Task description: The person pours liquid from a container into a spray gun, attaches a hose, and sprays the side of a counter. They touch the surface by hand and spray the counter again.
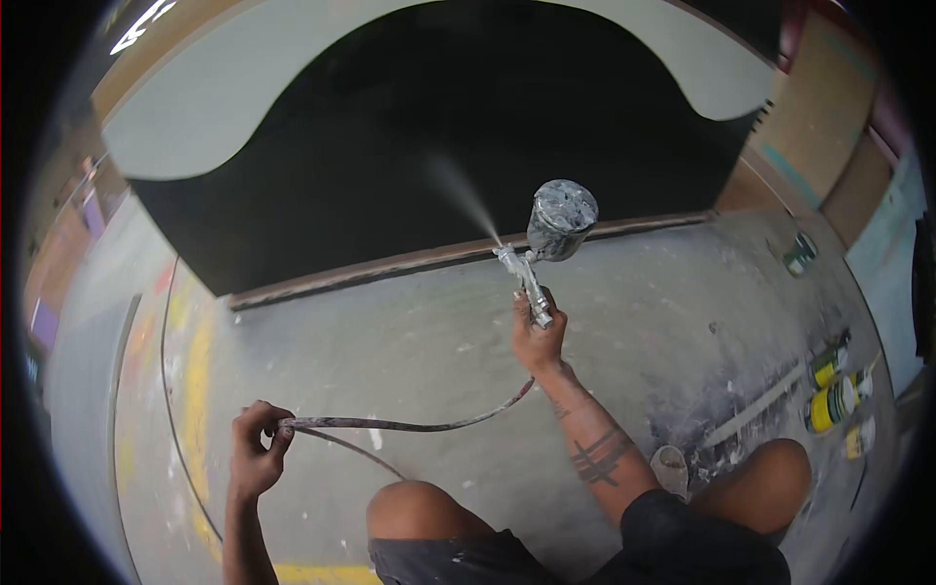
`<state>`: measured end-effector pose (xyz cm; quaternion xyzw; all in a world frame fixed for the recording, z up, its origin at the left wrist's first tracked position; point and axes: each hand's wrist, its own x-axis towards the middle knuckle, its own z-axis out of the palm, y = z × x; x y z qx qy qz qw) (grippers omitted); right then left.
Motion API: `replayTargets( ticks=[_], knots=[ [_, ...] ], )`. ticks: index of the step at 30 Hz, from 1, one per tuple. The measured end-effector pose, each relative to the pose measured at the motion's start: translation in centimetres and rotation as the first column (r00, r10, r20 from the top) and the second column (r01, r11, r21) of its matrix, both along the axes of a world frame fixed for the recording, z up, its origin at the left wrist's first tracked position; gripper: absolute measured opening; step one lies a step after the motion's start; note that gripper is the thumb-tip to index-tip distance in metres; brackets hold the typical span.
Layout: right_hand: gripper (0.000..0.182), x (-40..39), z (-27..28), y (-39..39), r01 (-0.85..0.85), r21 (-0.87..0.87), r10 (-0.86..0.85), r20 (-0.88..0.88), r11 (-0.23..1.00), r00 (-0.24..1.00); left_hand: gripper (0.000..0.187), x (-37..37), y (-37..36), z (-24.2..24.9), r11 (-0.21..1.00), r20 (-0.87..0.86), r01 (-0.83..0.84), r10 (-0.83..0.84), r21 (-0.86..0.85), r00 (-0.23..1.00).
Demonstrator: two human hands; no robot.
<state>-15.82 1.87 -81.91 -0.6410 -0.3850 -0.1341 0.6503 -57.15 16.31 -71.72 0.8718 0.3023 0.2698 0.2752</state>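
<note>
My right hand (539, 331) is closed around the handle of a spray gun (524, 281). A paint-smeared metal cup (563, 219) sits on the gun's right side. From the nozzle a pale mist fans up and left toward a large black panel (419, 146) with a wavy light-coloured upper band (234, 107). Over on the left, my left hand (259, 444) pinches the air hose (409, 425), which curves across to the base of the gun. A second stretch of hose hangs down from my left hand toward my knee.
The panel's lower edge rests along a wooden strip (468, 255) near the paint-spotted concrete floor (390, 351). Yellow-labelled cans (832, 406) stand at the right, with another can (799, 253) farther back. Boards (819, 107) lean at the upper right. My knees are bent below.
</note>
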Motion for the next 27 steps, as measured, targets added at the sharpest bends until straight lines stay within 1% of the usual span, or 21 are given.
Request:
replayTargets(
  ticks=[1,3,4,5,7,8,9,11,12,13,15,16,17,18,20,21,22,23,25,26,27],
  knots=[
    [0.022,2.2,-0.1,-1.5,0.027,0.01,-0.027,-0.005,1.0,1.0,0.009,2.4,-0.5,0.4,1.0,-0.005,0.027,-0.027,0.01,1.0],
    [0.023,6.6,0.1,-4.8,0.099,0.011,-0.098,-0.084,0.995,0.992,0.009,7.4,-1.8,1.3,0.998,-0.045,0.062,-0.06,0.032,0.997],
    [0.024,8.8,0.3,-6.6,0.133,-0.003,-0.132,-0.143,0.991,0.981,0.009,10.1,-2.7,2.0,0.997,-0.034,0.071,-0.07,0.033,0.997],
    [0.024,11.7,-1.0,-7.7,0.15,0.078,-0.136,-0.164,0.986,0.977,0.009,12.5,-3.3,2.4,0.994,-0.039,0.098,-0.097,0.044,0.995],
    [0.023,16.7,-1.1,-10.8,0.203,0.048,-0.189,-0.215,0.978,0.958,0.009,17.2,-4.8,2.9,0.989,-0.082,0.132,-0.126,0.066,0.989],
    [0.023,18.8,-0.8,-12.2,0.221,0.05,-0.205,-0.219,0.974,0.954,0.008,19.4,-5.9,3.4,0.985,-0.135,0.152,-0.14,0.087,0.981],
    [0.022,21.1,-0.4,-13.6,0.264,0.071,-0.243,-0.221,0.962,0.944,0.008,21.4,-7.1,3.6,0.981,-0.138,0.17,-0.157,0.089,0.978],
    [0.021,26.0,-0.1,-16.5,0.324,0.094,-0.297,-0.227,0.941,0.927,0.009,25.4,-9.4,3.8,0.981,-0.155,0.183,-0.172,0.059,0.973],
    [0.021,29.0,-0.5,-18.1,0.35,0.116,-0.313,-0.255,0.929,0.915,0.009,27.5,-10.8,4.2,0.983,-0.169,0.182,-0.177,0.015,0.97],
    [0.021,31.9,-0.7,-19.6,0.363,0.136,-0.315,-0.281,0.922,0.907,0.009,29.2,-12.1,4.1,0.982,-0.172,0.186,-0.18,0.016,0.968],
    [0.024,37.2,-0.5,-22.8,0.398,0.122,-0.356,-0.267,0.909,0.896,0.009,32.5,-14.5,4.0,0.975,-0.227,0.222,-0.213,0.015,0.95],
    [0.025,39.8,-0.5,-24.4,0.462,0.096,-0.421,-0.279,0.882,0.863,0.01,34.3,-15.9,4.5,0.977,-0.275,0.212,-0.207,-0.012,0.939],
    [0.028,42.4,-0.5,-26.0,0.523,0.069,-0.485,-0.289,0.85,0.826,0.01,36.1,-16.9,4.6,0.976,-0.278,0.216,-0.21,-0.011,0.937],
    [0.028,45.1,-0.7,-27.5,0.526,0.069,-0.487,-0.292,0.848,0.823,0.011,37.8,-17.6,4.5,0.962,-0.302,0.267,-0.271,-0.056,0.914],
    [0.036,50.1,-0.8,-30.1,0.677,0.148,-0.65,-0.192,0.721,0.735,0.015,40.3,-18.9,4.1,0.927,-0.327,0.344,-0.374,-0.149,0.868],
    [0.038,52.4,-0.6,-31.6,0.711,0.141,-0.686,-0.192,0.689,0.702,0.015,41.4,-19.9,4.3,0.932,-0.331,0.333,-0.363,-0.146,0.871],
    [0.041,54.5,-0.6,-33.0,0.744,0.133,-0.72,-0.191,0.655,0.667,0.017,42.8,-21.3,4.5,0.909,-0.319,0.358,-0.411,-0.214,0.854],
    [0.038,56.2,-0.3,-34.6,0.756,0.107,-0.732,-0.193,0.646,0.653,0.018,43.9,-22.3,4.6,0.881,-0.303,0.381,-0.458,-0.28,0.836],
    [0.037,57.8,0.7,-37.1,0.787,0.036,-0.763,-0.218,0.616,0.608,0.022,45.0,-23.3,4.0,0.849,-0.322,0.419,-0.514,-0.323,0.795],
    [0.038,58.2,1.0,-37.7,0.804,-0.009,-0.782,-0.238,0.595,0.576,0.022,45.3,-23.8,3.9,0.847,-0.308,0.433,-0.519,-0.309,0.797],
    [0.038,58.7,0.5,-37.8,0.797,-0.009,-0.774,-0.243,0.604,0.584,0.022,45.3,-24.0,3.9,0.845,-0.294,0.446,-0.524,-0.295,0.799]
  ],
)
